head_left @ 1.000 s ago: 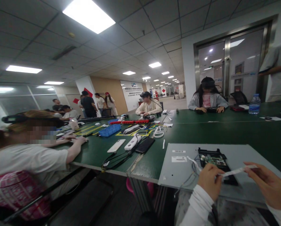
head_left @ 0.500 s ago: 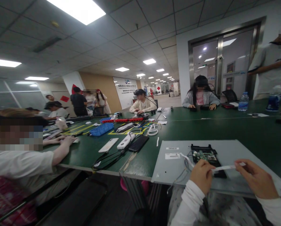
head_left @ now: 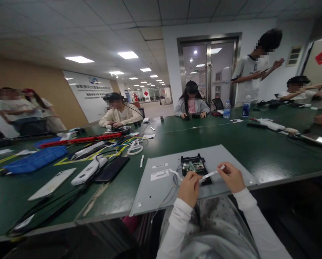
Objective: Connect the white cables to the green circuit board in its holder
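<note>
A narrow white flat strip (head_left: 210, 175) is stretched between my two hands, above the front edge of a black frame with a green circuit board (head_left: 193, 167). My left hand (head_left: 189, 187) pinches its left end. At the other end, my right hand (head_left: 233, 177) grips it between thumb and fingers, and a short tip sticks out past them. The board sits on a large grey flat panel (head_left: 155, 187) with white labels. Thin wires and a white ribbon (head_left: 174, 173) lie left of the board, partly hidden by my left hand.
Left on the green table (head_left: 118, 194) lie a white phone (head_left: 52, 184), a white power bank (head_left: 88, 170), a dark phone (head_left: 112, 169), black cables and a blue tray (head_left: 37, 160). Another white strip (head_left: 142, 161) rests beside the panel. People sit across the table.
My view has swung to the right, so the panel and both hands appear further left. Both hands still hold the white strip taut in much the same pose.
</note>
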Demonstrator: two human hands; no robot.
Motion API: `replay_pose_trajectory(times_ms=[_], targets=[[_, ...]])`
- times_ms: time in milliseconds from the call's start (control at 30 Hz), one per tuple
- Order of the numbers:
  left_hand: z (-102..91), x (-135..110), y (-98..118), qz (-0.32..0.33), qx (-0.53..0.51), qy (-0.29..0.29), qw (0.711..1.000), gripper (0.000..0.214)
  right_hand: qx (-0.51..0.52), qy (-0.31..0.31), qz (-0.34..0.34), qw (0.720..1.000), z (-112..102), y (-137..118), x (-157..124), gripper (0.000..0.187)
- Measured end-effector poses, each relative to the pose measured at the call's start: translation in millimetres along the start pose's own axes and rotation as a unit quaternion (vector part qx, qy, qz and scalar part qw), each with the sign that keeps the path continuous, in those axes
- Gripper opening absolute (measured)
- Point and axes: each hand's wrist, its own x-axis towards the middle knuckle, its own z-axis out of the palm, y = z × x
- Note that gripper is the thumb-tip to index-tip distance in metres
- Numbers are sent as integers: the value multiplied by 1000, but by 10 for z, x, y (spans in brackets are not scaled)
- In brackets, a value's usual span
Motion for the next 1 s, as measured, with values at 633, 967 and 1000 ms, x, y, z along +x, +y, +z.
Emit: replay_pose_trajectory(times_ms=[633,967,1000], targets=[[46,-3,-27,-29,121,20,992,26,-94,-47,-41,994,53,-57,-7,16],[42,11,-12,-34,144,-4,989,27,-149,-52,-34,987,89,-40,-2,14],[41,9,-10,-35,148,-6,988,27,-152,-53,-34,986,91,-40,-2,14]])
